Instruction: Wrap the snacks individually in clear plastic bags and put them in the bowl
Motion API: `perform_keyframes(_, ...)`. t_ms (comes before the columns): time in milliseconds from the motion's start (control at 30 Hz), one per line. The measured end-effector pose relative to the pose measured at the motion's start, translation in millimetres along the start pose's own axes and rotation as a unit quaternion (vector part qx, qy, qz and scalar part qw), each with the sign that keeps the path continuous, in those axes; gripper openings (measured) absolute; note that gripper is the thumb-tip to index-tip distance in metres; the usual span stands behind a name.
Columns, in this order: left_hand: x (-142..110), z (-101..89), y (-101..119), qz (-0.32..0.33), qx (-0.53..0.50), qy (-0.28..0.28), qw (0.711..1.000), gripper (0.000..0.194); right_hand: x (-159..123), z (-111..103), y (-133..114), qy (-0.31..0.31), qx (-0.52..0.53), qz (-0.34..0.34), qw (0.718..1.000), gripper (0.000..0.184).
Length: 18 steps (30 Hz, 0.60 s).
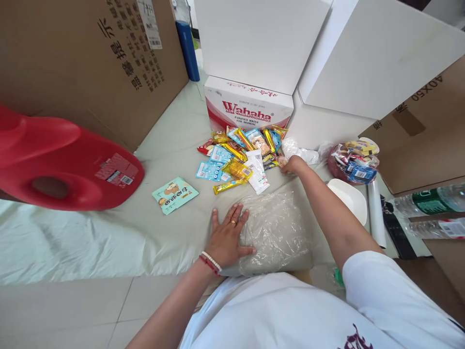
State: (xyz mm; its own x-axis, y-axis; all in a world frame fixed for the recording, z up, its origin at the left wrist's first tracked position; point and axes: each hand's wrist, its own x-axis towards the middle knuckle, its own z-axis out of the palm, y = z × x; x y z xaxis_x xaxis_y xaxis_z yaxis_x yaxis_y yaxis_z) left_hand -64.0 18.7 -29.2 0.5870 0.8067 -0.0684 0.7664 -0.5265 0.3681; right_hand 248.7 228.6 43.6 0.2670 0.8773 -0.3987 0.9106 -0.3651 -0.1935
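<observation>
My left hand point(228, 235) lies flat with fingers spread on the table and on the left edge of a clear plastic bag point(279, 230), which is crinkled and spread out. Stretched forward, my right hand point(291, 165) is at the right edge of a pile of wrapped snacks point(238, 150). Its fingers are closed around something small that I cannot make out. White and blue packets, yellow sticks and a white wrapper point(257, 172) make up the pile. To the left, apart from the pile, lies a mint-green snack packet point(175, 195).
Behind the pile stands a Wahaha box point(250, 104) with white boxes above and beside it. At right are a bowl of snacks point(354, 162), a white tray point(348, 199) and plastic bottles point(432, 201). A red jug point(69, 165) stands left, before a cardboard box point(83, 63).
</observation>
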Motion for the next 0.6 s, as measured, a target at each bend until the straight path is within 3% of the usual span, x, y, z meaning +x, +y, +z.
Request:
perform_keyframes(167,0.1,-0.1,1.6,-0.001,-0.021,0.006,1.0,0.118,-41.6,-5.3,31.6,0.012,-0.063,0.003,0.998,0.031)
perform_keyframes(333,0.2,-2.1,1.4,0.0,-0.018,-0.003,1.0,0.117,-76.6,-7.0,62.6,0.0,-0.067,-0.049,0.997,0.033)
perform_keyframes(467,1.1,-2.0,1.4,-0.005,-0.006,-0.004,1.0,0.112,-74.7,-0.4,68.5,-0.038,-0.047,-0.074,0.995,0.042)
perform_keyframes(600,2.2,-2.1,1.7,-0.005,0.002,-0.019,1.0,0.113,-65.8,5.5,65.0,-0.011,-0.076,-0.04,0.996,0.058)
